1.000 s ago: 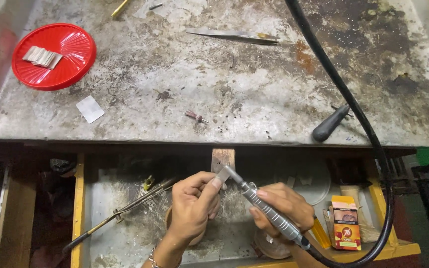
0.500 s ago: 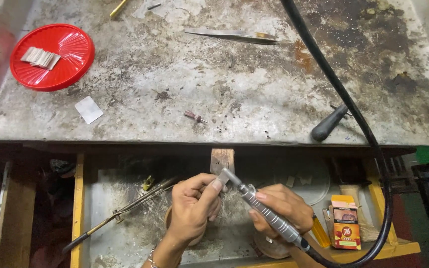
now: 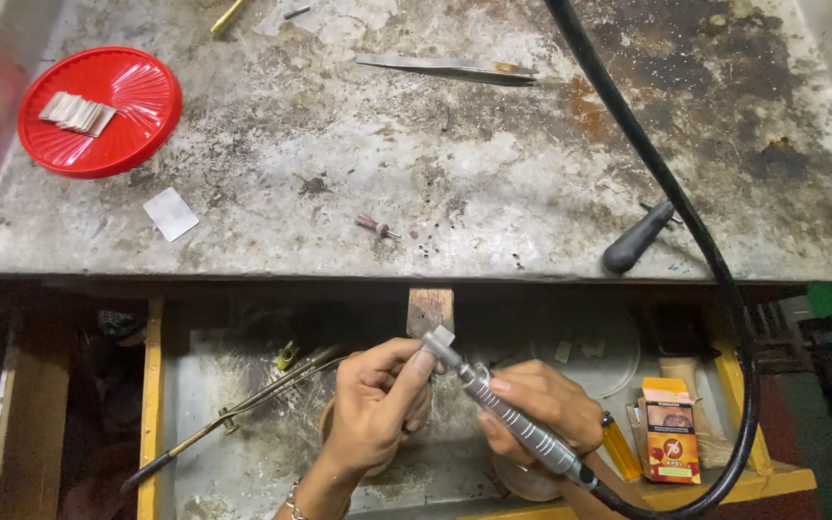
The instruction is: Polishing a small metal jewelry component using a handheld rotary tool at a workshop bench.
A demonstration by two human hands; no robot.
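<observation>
Small pale flat piece point(image 3: 442, 337) pinched at the fingertips of the left hand point(image 3: 377, 404), sitting centre-low in the view, just below the wooden peg point(image 3: 430, 308) that juts from the counter point(image 3: 493, 173) edge. Right hand point(image 3: 546, 409) at 4 o'clock of the piece, wrapped around a silver rotary handpiece point(image 3: 507, 414); its tip touches the piece. Black cable point(image 3: 686, 221) runs from the handpiece base, loops right and climbs to 12 o'clock across the counter.

Packages: orange and white small box point(image 3: 671, 443) at 4 o'clock of the hands, upright in the drawer point(image 3: 154, 404); yellow lighter point(image 3: 618, 445) just beside it on its left. White square slip point(image 3: 170, 213) on the counter at 10 o'clock.

Containers: red round lid point(image 3: 117, 120) far 10 o'clock, holding a fanned stack of pale strips point(image 3: 76, 112). Open drawer under the hands, yellow wooden rim, grey dusty floor; thin metal torch-like tool point(image 3: 233, 419) lies at 9 o'clock in it, white round dish point(image 3: 609, 361) at 2 o'clock.

Counter: grey metal sheet, stained, rusty patches upper right. On it: small pink-tipped bur point(image 3: 376, 226) at 12 o'clock, long tweezers point(image 3: 445, 65) farther up, black handle point(image 3: 636, 239) at 2 o'clock touching the cable. Room beyond mostly dark; green patch at right edge.
</observation>
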